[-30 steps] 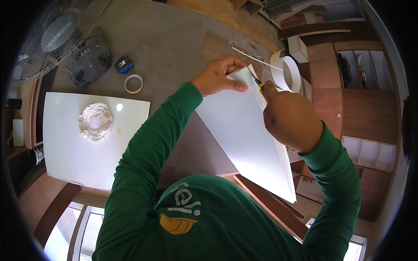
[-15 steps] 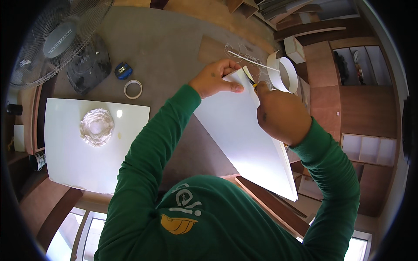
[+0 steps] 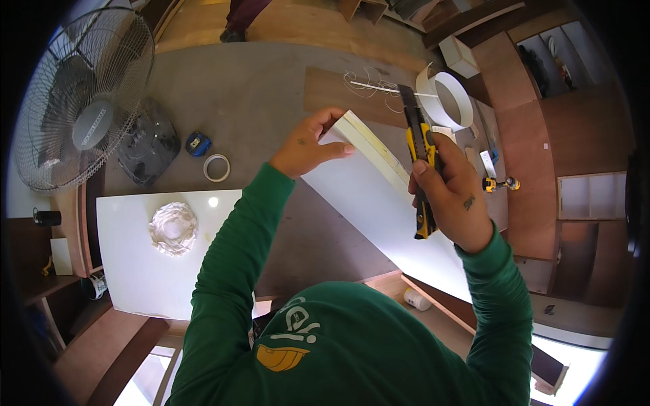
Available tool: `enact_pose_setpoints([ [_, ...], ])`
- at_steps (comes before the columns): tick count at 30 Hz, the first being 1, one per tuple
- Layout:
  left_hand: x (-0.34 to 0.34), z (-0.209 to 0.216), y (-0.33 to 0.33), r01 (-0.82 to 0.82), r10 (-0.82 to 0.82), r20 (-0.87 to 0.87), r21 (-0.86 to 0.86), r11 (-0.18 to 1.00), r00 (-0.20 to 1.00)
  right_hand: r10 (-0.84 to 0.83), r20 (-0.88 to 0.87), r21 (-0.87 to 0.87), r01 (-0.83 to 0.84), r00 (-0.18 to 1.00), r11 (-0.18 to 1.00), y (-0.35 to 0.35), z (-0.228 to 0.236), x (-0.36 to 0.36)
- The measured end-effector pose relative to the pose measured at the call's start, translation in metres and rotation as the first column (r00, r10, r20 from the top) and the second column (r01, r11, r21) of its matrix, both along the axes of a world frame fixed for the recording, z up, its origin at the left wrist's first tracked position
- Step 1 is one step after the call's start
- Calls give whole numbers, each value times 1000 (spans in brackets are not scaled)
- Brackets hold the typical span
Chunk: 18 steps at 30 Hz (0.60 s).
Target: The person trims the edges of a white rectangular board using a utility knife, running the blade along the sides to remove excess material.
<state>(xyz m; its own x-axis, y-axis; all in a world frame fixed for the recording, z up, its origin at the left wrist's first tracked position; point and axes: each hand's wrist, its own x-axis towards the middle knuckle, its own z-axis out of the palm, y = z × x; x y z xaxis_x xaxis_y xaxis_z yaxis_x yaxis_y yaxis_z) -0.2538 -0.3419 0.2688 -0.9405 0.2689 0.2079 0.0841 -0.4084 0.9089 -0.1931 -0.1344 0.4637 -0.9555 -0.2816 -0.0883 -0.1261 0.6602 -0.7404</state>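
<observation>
My left hand (image 3: pixel 306 145) grips the far corner of a white panel (image 3: pixel 382 210), thumb on its broad face and fingers behind it. The panel leans on edge. Along its narrow edge (image 3: pixel 372 145) the surface is pale, with yellowish streaks. A black-and-yellow utility knife (image 3: pixel 421 139) is held in my right hand (image 3: pixel 462 193), just right of that edge. Its dark blade points away from me and stands apart from the panel.
A second white panel (image 3: pixel 128 284) with a crumpled whitish bundle (image 3: pixel 174 229) lies left. Beyond are a tape roll (image 3: pixel 207 170), blue tape measure (image 3: pixel 198 144) and fan (image 3: pixel 93 125). Right stand a white band coil (image 3: pixel 462 108) and drill (image 3: pixel 500 184). Another person's leg (image 3: pixel 242 17) shows beyond the table.
My right hand has lifted the utility knife off the panel's far corner and drawn it right and toward me. The left hand still holds the corner, and the panel's narrow edge now shows more.
</observation>
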Motion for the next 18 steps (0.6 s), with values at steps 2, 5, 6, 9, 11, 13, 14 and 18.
enact_pose_setpoints([
  [2, -5, 6, -1, 45, -47, 33, 64, 997, 998, -120, 131, -245, 149, 984, 958, 12, -21, 0],
  [5, -12, 21, -7, 41, -38, 107, -27, 999, 994, -172, 217, -386, 247, 961, 889, 25, -43, -4],
  [6, -13, 26, -9, 32, -20, 132, -88, 996, 991, -173, 239, -428, 263, 956, 865, 28, -48, -3],
  [9, -12, 35, -8, -7, 19, 73, -159, 987, 997, -181, 245, -525, 288, 952, 801, 35, -57, -1],
  [11, -13, 38, -10, -28, 40, 46, -233, 972, 998, -181, 152, -545, 236, 972, 805, 34, -66, 3],
  [13, -16, 40, -12, -33, 46, 44, -254, 967, 998, -177, 105, -570, 206, 978, 796, 35, -71, 6],
  [14, -17, 40, -12, -29, 43, 55, -240, 970, 998, -172, 104, -587, 201, 979, 784, 36, -72, 7],
  [18, -23, 42, -16, 8, 35, 190, -221, 975, 981, -168, 93, -600, 190, 981, 777, 37, -75, 11],
])
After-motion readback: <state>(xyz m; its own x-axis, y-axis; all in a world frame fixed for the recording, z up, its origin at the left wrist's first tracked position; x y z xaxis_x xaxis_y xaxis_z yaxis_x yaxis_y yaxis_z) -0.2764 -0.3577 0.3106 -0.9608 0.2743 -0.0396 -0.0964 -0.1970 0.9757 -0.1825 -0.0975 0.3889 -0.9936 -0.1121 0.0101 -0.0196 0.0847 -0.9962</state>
